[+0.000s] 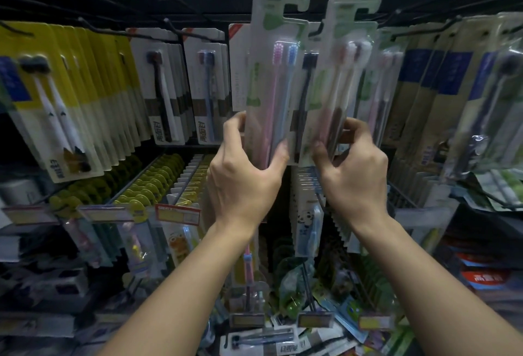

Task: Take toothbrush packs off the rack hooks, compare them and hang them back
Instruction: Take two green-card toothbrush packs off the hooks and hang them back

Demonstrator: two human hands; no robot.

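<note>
I hold two toothbrush packs upright, side by side, in front of the rack. My left hand (pixel 243 174) grips the bottom of a clear pack with a pink and a blue brush (pixel 276 73). Beside it, my right hand (pixel 353 169) grips the bottom of a pack with a pink and a dark brown brush (pixel 343 73). Both packs have green print and an open hanging slot at the top, and both are off the hooks. Behind them a black wire hook (pixel 314 31) sticks out between hanging packs.
Rows of hanging packs fill the rack: yellow-backed ones (pixel 85 87) at left, white ones (pixel 167 87) in the middle, blue-labelled ones (pixel 452 87) at right. Children's brushes (pixel 308 228) and price tags (pixel 178 214) hang lower. Loose packs (pixel 260 338) lie heaped at the bottom.
</note>
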